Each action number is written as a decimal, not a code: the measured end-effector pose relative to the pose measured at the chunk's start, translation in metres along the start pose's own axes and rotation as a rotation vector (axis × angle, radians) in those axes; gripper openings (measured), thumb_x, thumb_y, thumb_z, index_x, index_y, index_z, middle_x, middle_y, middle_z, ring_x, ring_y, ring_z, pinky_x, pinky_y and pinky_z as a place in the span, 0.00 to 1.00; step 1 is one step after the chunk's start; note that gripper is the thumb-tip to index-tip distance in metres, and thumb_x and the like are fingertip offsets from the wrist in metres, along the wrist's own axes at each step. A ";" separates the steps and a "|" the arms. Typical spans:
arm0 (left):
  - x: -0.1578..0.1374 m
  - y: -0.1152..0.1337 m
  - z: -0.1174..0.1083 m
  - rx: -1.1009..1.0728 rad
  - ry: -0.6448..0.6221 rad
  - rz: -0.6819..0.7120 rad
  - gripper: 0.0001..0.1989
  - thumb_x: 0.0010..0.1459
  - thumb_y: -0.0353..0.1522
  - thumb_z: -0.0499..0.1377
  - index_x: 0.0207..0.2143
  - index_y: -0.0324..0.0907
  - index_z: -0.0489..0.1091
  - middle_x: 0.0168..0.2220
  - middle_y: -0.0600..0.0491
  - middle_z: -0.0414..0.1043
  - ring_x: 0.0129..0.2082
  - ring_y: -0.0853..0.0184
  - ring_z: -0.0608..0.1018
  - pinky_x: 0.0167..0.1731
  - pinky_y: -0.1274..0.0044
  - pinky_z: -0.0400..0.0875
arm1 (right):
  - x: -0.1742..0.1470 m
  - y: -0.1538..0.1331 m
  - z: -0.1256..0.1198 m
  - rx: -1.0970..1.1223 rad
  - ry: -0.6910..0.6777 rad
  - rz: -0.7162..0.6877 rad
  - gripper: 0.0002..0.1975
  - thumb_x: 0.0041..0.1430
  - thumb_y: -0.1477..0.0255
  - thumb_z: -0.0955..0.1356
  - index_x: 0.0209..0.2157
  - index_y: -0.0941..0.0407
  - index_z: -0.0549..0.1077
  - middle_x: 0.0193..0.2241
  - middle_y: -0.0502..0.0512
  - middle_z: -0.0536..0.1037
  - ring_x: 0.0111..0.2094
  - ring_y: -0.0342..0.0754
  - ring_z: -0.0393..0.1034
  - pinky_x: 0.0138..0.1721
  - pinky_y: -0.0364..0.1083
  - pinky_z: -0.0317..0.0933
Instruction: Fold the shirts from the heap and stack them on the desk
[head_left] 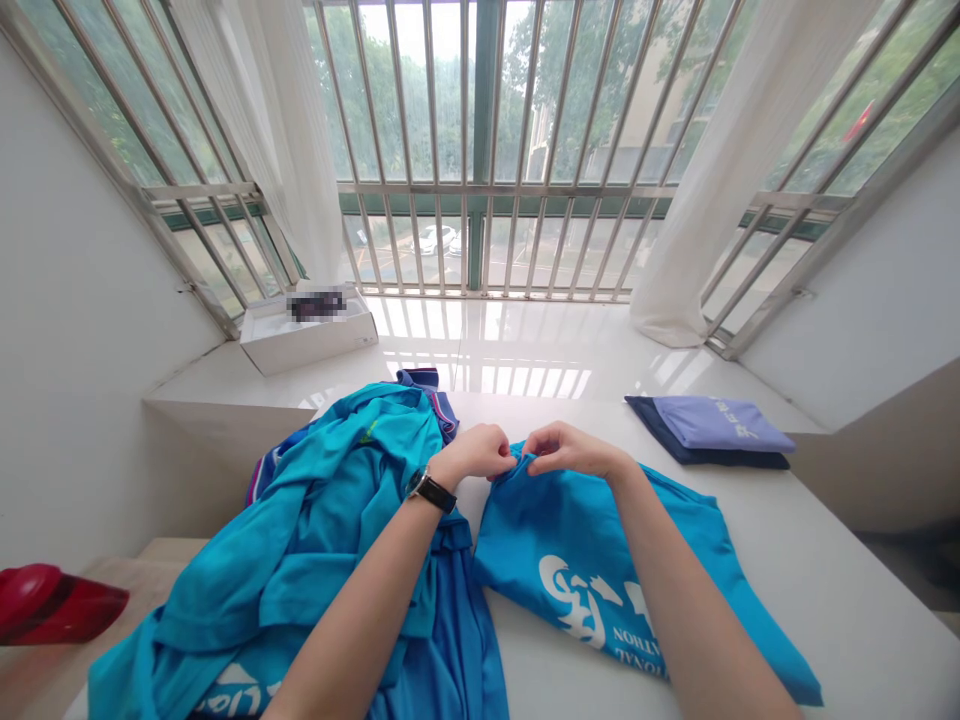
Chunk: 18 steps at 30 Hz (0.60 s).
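Observation:
A blue T-shirt (525,530) with white printing lies on the white table under my right arm. My left hand (484,452), with a black-strapped watch on its wrist, is closed on the shirt's far left edge. Right beside it, my right hand (566,450) pinches the same bunched edge between thumb and fingers. To the left, a loose heap of turquoise and blue shirts (345,510) lies under my left forearm. A purple-blue collar with striped trim shows at the heap's far end.
Folded garments, a lavender one (720,423) on a dark navy one (667,435), lie at the right. An open white box (315,338) stands on the window sill (480,340) at the left. Metal bars (480,190) and white curtains front the window. A red object (60,603) is at the lower left.

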<state>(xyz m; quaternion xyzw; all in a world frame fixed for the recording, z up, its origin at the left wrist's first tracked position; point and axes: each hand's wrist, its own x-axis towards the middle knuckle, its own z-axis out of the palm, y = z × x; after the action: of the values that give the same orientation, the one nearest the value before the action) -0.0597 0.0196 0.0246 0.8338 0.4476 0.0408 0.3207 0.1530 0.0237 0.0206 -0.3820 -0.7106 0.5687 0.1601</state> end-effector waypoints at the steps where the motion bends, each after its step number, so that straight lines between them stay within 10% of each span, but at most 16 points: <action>1: 0.002 -0.002 0.002 -0.027 -0.006 0.001 0.13 0.53 0.33 0.55 0.19 0.39 0.72 0.19 0.51 0.73 0.23 0.67 0.76 0.25 0.81 0.68 | 0.001 0.000 0.001 -0.009 0.013 -0.010 0.18 0.44 0.59 0.76 0.33 0.57 0.79 0.29 0.50 0.79 0.33 0.49 0.72 0.37 0.46 0.64; 10: 0.003 -0.027 0.004 -0.589 -0.234 -0.191 0.09 0.56 0.33 0.55 0.28 0.38 0.71 0.23 0.53 0.76 0.25 0.65 0.80 0.30 0.76 0.76 | 0.032 0.022 0.023 -0.201 0.230 -0.043 0.15 0.50 0.60 0.71 0.32 0.58 0.76 0.25 0.49 0.74 0.30 0.46 0.66 0.31 0.44 0.60; 18: -0.006 -0.036 -0.007 -0.418 -0.404 -0.199 0.15 0.52 0.41 0.64 0.26 0.37 0.74 0.25 0.48 0.79 0.27 0.61 0.81 0.30 0.74 0.78 | 0.039 0.028 0.031 -0.378 0.325 -0.057 0.11 0.50 0.63 0.72 0.29 0.57 0.76 0.25 0.50 0.75 0.30 0.46 0.67 0.32 0.44 0.59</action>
<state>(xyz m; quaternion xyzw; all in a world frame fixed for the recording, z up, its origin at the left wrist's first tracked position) -0.0915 0.0326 0.0105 0.6929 0.4362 -0.0664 0.5702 0.1172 0.0328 -0.0233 -0.4712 -0.7799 0.3522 0.2140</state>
